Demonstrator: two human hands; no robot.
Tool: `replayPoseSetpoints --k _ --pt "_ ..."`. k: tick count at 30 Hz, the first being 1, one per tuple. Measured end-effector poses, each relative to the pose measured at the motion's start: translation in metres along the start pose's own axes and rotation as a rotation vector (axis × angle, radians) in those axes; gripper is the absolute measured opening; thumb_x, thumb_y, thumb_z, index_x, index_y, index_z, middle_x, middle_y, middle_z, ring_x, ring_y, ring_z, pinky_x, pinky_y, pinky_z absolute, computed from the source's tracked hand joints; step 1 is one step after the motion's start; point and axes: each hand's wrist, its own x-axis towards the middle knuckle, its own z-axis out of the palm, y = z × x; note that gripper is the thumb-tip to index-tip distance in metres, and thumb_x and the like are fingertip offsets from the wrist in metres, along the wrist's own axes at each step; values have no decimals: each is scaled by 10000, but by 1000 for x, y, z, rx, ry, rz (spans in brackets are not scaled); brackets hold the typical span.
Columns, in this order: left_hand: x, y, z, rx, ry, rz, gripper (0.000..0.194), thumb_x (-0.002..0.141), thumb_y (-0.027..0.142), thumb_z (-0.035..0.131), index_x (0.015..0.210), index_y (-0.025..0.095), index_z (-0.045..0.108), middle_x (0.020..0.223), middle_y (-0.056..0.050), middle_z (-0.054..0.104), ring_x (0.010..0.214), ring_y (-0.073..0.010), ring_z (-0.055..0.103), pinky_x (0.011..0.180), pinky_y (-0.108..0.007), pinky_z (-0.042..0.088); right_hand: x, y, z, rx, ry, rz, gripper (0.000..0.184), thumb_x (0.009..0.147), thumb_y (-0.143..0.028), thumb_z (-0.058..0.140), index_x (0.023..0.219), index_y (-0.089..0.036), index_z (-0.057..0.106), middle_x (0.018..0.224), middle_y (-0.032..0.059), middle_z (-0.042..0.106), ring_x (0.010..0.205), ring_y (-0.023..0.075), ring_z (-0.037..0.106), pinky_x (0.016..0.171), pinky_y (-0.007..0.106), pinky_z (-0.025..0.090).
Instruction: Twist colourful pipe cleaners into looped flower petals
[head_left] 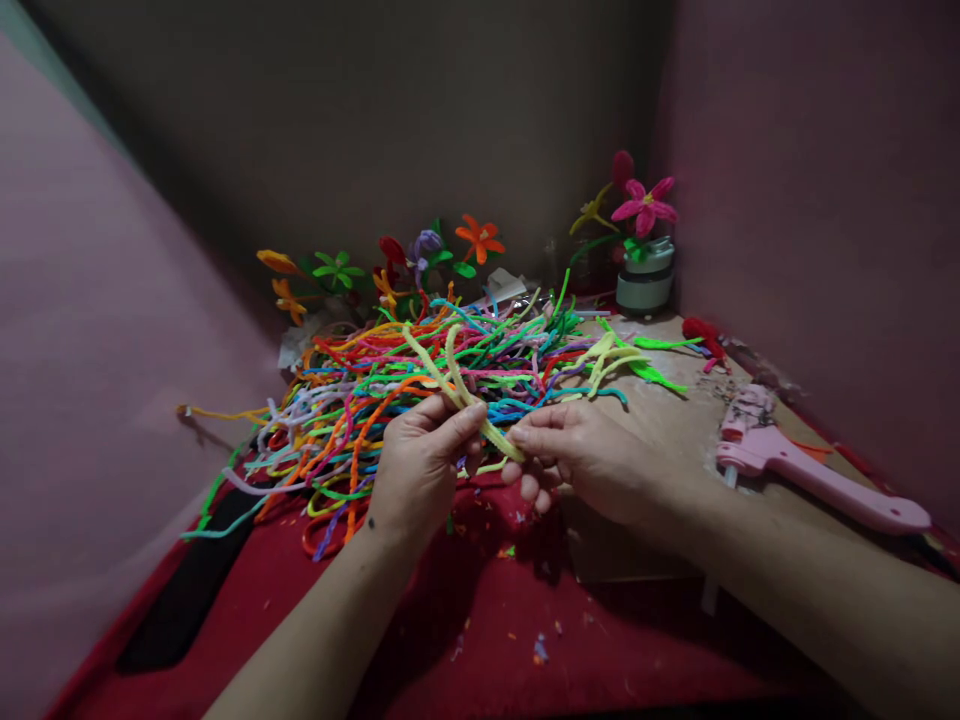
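A pale yellow pipe cleaner [495,436] is folded into a narrow doubled strip, its two free ends spreading upward in a V. My left hand [427,455] pinches it around the middle between thumb and fingers. At its lower right end, my right hand [570,450] grips the folded part with thumb and fingertips. Just behind both hands lies a big tangled heap of colourful pipe cleaners [420,370]. More pale yellow pieces [604,358] lie at the right of that heap, beside bright green ones [660,376].
A pink hot glue gun [832,475] lies on cardboard [675,420] at the right. Pipe-cleaner flowers [480,238] stand at the back, with a pink one [645,207] above a pale green jar [645,280]. A black strip [195,580] lies left on the red cloth [450,620], which bears fuzz scraps.
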Motion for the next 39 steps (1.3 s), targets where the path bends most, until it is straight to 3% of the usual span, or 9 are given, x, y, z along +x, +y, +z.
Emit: replayPoseSetpoints --k 7,11,17,28,33,36,39 --pt "-1 -6 2 37 -37 -41 141 675 258 687 684 141 610 515 43 492 448 -49 416 440 -171 323 3 6 -6 71 -71 -18 122 724 -224 572 668 -116 575 577 22 610 455 81 531 450 202 418" --pt "-3 -6 3 75 -74 -63 150 684 264 683 659 142 598 497 46 483 436 -50 403 436 -177 319 -1 1 -2 -46 11 -32 139 712 -184 563 593 -112 569 541 14 593 435 72 498 451 206 390" --pt "-2 -1 4 -1 -38 -54 164 715 255 655 667 149 541 471 77 363 384 -22 277 376 -162 192 -6 -7 4 -192 79 -65 172 701 -127 543 533 -111 574 501 5 579 417 59 456 462 206 363" --pt "-4 -4 7 -5 -101 -126 147 716 246 654 705 140 554 531 51 467 423 -32 366 416 -158 310 1 2 1 -173 89 -140 127 670 -131 545 581 -108 633 536 10 606 449 58 429 466 205 321" --pt "-4 -4 4 83 -100 -127 181 728 294 649 709 135 566 562 33 519 425 -40 405 414 -164 324 0 1 2 -94 137 -128 127 642 -122 576 517 -118 594 426 -34 533 395 46 402 446 195 315" --pt "-4 -3 1 249 -82 -58 224 747 324 630 664 122 580 561 11 559 417 -43 421 395 -159 317 0 0 2 -77 181 -97 139 670 -161 591 539 -115 593 451 -15 568 390 53 432 431 193 324" --pt "-5 -3 -3 473 -117 188 117 764 248 616 749 132 628 631 -5 602 524 -74 518 493 -173 420 2 1 -2 -86 193 -58 133 698 -184 579 593 -108 610 519 21 619 403 67 474 430 197 348"
